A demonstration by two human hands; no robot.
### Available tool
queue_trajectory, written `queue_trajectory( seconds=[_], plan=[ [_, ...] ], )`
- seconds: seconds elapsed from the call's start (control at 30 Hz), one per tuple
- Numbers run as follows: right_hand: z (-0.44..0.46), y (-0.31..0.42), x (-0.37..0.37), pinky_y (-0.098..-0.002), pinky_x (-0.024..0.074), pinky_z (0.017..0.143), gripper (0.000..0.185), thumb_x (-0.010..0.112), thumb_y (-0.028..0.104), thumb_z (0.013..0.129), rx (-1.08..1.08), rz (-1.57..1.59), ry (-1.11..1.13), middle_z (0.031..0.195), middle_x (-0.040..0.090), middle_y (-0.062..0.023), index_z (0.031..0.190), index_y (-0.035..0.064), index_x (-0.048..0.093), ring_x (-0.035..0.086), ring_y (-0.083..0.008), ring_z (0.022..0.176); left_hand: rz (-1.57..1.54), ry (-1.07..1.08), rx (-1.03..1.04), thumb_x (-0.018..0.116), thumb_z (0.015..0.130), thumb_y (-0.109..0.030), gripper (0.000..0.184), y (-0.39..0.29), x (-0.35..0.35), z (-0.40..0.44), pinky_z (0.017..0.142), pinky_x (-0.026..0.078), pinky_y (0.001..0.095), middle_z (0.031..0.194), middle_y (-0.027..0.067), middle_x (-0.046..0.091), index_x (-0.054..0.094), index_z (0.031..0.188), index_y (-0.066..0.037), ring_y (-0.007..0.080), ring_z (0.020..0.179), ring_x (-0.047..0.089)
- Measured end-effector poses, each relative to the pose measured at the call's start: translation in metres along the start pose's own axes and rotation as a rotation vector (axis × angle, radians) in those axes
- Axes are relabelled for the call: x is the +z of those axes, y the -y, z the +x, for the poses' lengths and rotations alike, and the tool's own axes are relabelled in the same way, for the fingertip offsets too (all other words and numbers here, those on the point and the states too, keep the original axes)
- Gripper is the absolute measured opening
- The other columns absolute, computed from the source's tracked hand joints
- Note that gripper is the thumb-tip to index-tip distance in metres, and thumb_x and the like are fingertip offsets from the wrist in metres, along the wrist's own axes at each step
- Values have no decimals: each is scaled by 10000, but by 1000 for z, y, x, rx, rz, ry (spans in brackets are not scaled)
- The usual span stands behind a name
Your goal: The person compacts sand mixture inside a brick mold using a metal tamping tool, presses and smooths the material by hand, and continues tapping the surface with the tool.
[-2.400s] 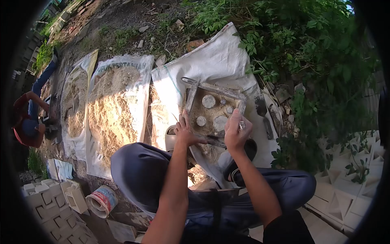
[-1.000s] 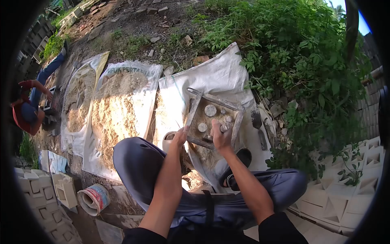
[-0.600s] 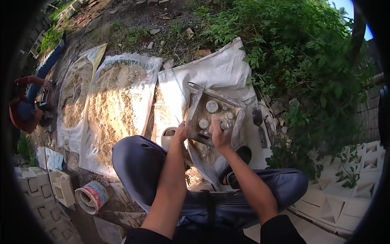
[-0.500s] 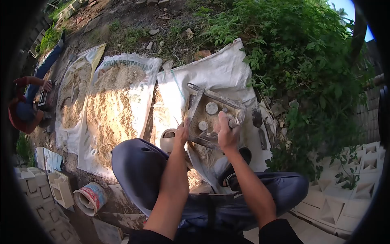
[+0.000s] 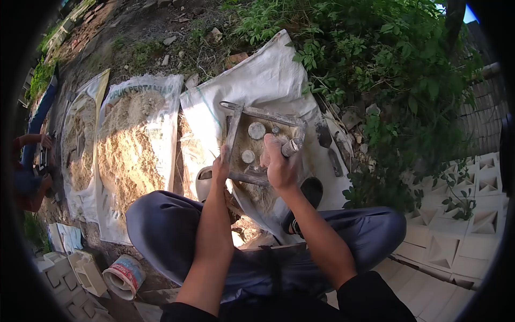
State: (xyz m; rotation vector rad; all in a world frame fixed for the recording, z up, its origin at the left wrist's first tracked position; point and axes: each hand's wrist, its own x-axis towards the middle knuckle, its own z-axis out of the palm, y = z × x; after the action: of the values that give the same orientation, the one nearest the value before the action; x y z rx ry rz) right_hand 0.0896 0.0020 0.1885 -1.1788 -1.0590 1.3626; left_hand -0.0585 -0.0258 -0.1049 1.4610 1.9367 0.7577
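Observation:
A dusty metal frame lies in front of me on a white sack. My left hand is closed around the frame's left side. On its right side, my right hand is wrapped around a thick, pale round handle; whether the handle joins the frame I cannot tell. Inside the frame, a large round grey disc and a smaller disc sit in sandy material. A dusty trowel rests to the right of the frame.
Sand piles lie on sacks to the left. Beyond them another person's hand shows. A bucket and pale moulded blocks stand at lower left. More patterned blocks are stacked at right, below leafy plants.
The whole view has shifted, so the frame, discs and sacks appear further left and slightly higher. Both hands keep their hold. The other person is now more cut off at the left edge.

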Motion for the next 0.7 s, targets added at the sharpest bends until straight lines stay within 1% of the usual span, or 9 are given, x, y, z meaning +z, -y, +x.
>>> queue_trajectory(
  seconds=[0.1,0.23,0.3,0.4,0.47,0.53,0.57,0.67,0.7],
  plan=[
    [-2,-32,-7,-279,306,434,398,528,158,927,-46,-30,20,494,389,29,555,76,411,358,-87,432,-13,141,-173,363,889,-36,620,-9,-4,-2,800,484,489,1040,283,613,222,1471,-199,460,898,602],
    [2,-47,-6,-272,303,434,379,531,167,928,-98,-172,180,515,426,21,570,75,444,379,-78,443,-19,23,53,383,870,-11,680,18,10,6,801,490,480,1122,286,590,160,1483,-203,465,925,601],
    [0,-30,2,-302,277,423,433,537,162,933,-68,-75,70,485,408,23,530,37,440,371,-56,479,13,-33,135,383,882,-23,667,5,1,3,813,489,474,1149,287,580,155,1483,-201,465,941,598],
    [-1,13,10,-287,284,417,418,539,155,936,-10,52,63,496,411,33,541,60,441,375,-55,472,-116,127,-139,406,910,-74,641,-16,-14,0,813,479,459,1134,305,575,155,1481,-220,465,941,592],
    [-3,-14,11,-277,284,412,407,538,153,939,-15,52,76,503,417,37,552,72,441,380,-53,461,-205,150,-234,408,921,-94,628,-21,-18,0,804,474,448,1109,313,577,160,1479,-243,464,926,590],
    [2,-72,5,-261,281,405,384,529,153,947,-105,-60,69,517,420,46,581,93,432,385,-46,438,-184,-11,21,363,959,-184,540,-5,-2,-6,847,453,425,1092,303,589,213,1470,-272,453,947,583],
    [2,-67,5,-261,281,405,384,529,153,947,-115,-62,75,517,420,46,581,93,432,385,-46,438,-188,-20,27,363,959,-184,540,-9,-3,-6,847,453,425,1092,303,589,213,1470,-272,453,947,583],
    [5,-41,12,-283,327,425,421,509,160,948,-16,17,51,506,387,11,551,86,390,363,-95,438,-507,142,-534,312,980,-418,513,-47,-31,2,978,372,403,1179,297,565,333,1435,-180,417,1106,540],
    [7,-29,13,-283,327,425,421,509,160,948,-9,24,54,506,387,11,551,86,390,363,-95,438,-528,64,-468,315,934,-596,676,-63,-42,-6,989,365,399,1192,309,555,457,1357,-88,401,1153,522]
  ],
)
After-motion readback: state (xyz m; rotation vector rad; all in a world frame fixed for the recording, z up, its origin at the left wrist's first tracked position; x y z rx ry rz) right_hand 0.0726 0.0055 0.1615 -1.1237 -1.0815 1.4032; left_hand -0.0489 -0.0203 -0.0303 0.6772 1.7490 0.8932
